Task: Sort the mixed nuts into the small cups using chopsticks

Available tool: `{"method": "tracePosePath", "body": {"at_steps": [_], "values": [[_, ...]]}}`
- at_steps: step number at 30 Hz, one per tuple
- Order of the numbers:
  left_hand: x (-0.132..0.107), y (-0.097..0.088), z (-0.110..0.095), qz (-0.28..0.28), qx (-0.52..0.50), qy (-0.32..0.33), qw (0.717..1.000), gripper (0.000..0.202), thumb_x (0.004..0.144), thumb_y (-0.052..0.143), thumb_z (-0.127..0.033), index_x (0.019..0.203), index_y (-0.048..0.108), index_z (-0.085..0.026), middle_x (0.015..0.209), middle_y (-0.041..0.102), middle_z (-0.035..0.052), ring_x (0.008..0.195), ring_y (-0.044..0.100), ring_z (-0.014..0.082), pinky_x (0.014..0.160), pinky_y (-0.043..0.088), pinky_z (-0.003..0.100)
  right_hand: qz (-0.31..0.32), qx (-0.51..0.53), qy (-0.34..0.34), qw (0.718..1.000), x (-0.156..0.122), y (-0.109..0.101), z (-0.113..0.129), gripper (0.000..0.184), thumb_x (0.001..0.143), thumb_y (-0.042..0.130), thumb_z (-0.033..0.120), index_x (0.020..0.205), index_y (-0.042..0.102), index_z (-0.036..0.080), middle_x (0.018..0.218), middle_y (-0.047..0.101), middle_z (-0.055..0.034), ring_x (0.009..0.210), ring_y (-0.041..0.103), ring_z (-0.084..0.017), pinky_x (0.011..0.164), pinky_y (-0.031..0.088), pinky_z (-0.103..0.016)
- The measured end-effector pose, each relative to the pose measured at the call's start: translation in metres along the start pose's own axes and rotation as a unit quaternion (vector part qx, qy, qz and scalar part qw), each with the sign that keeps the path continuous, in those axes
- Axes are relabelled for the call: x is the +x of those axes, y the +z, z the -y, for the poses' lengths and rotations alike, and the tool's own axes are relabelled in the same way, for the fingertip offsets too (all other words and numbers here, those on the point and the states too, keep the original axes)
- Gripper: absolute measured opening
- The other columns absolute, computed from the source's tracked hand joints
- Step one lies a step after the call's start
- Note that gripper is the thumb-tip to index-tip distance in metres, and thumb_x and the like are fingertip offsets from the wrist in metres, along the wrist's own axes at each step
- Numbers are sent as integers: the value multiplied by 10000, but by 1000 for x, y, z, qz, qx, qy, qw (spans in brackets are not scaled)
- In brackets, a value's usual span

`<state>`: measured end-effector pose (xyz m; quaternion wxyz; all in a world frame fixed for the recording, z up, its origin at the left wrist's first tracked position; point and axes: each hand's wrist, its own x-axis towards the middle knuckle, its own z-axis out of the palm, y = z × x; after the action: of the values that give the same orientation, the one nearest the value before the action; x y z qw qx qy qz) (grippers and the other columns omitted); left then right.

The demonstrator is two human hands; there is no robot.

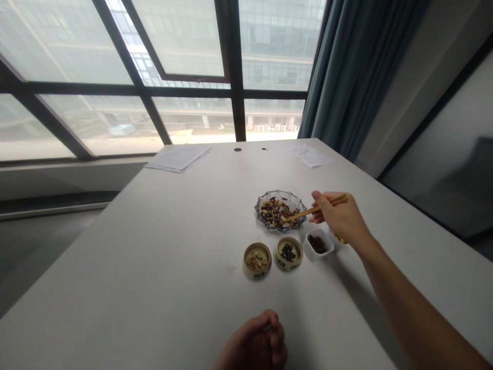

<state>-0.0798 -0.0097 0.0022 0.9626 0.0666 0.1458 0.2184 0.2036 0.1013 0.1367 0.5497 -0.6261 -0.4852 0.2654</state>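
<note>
Chopsticks (310, 210) are held in the right hand (337, 216), its fingers closed narrow around them. Their long axis goes down and to the left, so the tips reach over the glass dish (278, 194), just at the mixed nuts (274, 212). This hand is much nearer to the dish than the left hand (256, 341), which lies curled on the table (154, 246), with nothing visible in it.
</note>
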Motion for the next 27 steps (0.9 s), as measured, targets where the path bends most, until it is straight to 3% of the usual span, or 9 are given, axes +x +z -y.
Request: {"method": "tracePosePath", "body": {"at_steps": [14, 27], "values": [[1, 1, -2, -8, 3, -6, 1000, 192, 849, 747, -349, 895, 649, -190, 726, 593, -31, 615, 582, 100, 599, 258, 255, 21, -24, -21, 999, -2, 5, 4, 474, 849, 774, 616, 698, 712, 170, 598, 734, -67, 574, 773, -281, 492, 624, -295], [0, -4, -1, -2, 8, -4, 1000, 193, 874, 705, -356, 907, 608, -193, 744, 556, -35, 621, 543, 94, 617, 247, 261, 19, -5, -12, 1000, -5, 9, 7, 501, 831, 764, 658, 741, 740, 166, 670, 764, -78, 585, 772, -267, 532, 647, -313]]}}
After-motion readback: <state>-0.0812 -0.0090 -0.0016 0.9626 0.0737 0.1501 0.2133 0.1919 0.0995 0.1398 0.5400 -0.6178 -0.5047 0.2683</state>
